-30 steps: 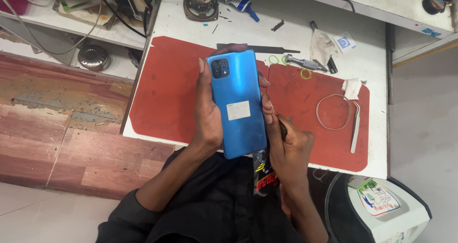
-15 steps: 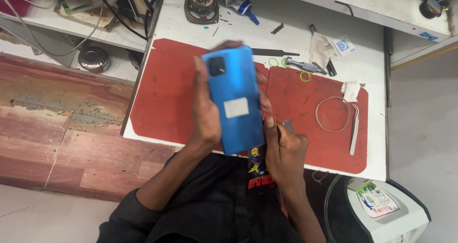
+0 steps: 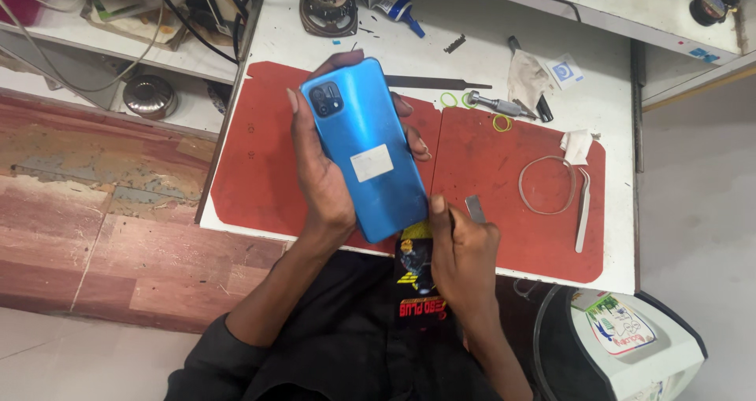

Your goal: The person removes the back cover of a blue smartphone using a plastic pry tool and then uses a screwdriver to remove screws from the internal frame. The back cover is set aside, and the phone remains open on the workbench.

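Observation:
A blue smartphone is held back-up above the red work mat, its camera block at the top and a white sticker on its back. My left hand wraps around the phone from the left, fingertips showing along its right edge. My right hand is at the phone's lower right corner and grips a thin metal pry tool whose flat tip sticks up beside the phone's edge.
On the white table lie a screwdriver, metal tweezers, a thin wire loop, small green and yellow rings, a cloth and a round speaker. A white bin stands at lower right.
The phone has tilted, its top swinging left, and sits a little lower right in my left hand. My right hand has shifted to the phone's lower right corner with the tool.

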